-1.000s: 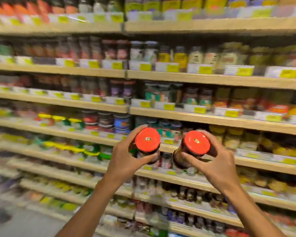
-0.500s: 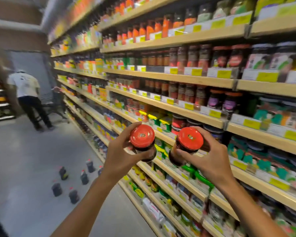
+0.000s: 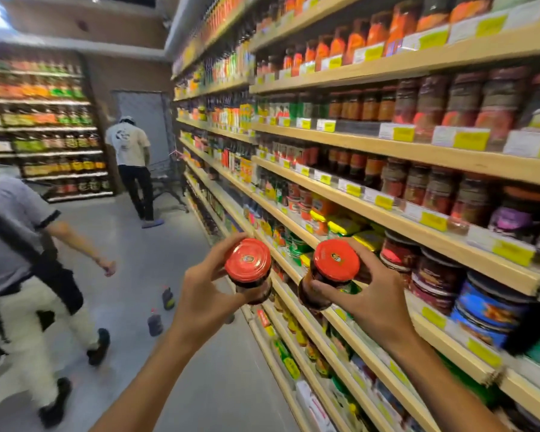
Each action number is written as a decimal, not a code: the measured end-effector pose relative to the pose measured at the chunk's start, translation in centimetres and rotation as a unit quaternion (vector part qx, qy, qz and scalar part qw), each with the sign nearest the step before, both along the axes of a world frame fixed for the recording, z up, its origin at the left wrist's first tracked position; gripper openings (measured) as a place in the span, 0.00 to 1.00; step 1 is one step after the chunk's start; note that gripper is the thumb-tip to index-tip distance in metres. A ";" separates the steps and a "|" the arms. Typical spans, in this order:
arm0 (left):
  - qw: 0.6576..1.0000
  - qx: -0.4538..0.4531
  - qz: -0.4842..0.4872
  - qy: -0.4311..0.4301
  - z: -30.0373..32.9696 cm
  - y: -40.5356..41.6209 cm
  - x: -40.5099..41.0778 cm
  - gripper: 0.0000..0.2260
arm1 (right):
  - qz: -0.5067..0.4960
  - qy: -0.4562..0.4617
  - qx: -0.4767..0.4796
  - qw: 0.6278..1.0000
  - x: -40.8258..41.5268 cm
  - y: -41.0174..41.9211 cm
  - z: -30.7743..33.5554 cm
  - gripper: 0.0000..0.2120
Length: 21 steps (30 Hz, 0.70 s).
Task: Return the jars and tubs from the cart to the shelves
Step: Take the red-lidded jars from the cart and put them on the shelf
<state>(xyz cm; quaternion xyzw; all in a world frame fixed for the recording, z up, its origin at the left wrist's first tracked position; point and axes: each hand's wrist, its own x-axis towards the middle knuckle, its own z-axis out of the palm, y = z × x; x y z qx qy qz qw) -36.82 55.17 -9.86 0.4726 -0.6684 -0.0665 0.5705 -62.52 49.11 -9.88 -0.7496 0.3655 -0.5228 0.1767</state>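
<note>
Two bare hands each hold a dark glass jar with a round red lid, raised side by side in front of stocked wooden shelves. The left hand has its fingers wrapped around the left jar. The right hand has its fingers closed around the right jar, which tilts left.

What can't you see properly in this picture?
- Jar labels: the left hand and right hand cover both jars; head view shows mostly lids.
- Price tags: print blurred.
- Nearby walker: cut off by the left edge.
- The cart: not clearly visible.
</note>
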 end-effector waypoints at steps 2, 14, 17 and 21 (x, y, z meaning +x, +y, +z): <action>1.000 0.001 -0.006 0.003 -0.5 -1.9 1.3 0.37 | -0.003 0.006 0.007 1.000 1.5 -1.7 -0.4 0.36; 0.995 0.022 -0.099 0.004 -1.5 -16.4 12.7 0.37 | -0.104 0.027 0.026 0.994 12.4 -12.5 -1.4 0.41; 0.992 0.016 -0.126 0.012 -1.1 -19.7 15.1 0.36 | -0.136 0.018 0.029 0.990 14.6 -14.3 -1.1 0.42; 0.988 0.019 -0.153 0.018 -0.8 -23.9 16.6 0.36 | -0.169 0.011 0.036 0.985 15.9 -16.4 -0.6 0.41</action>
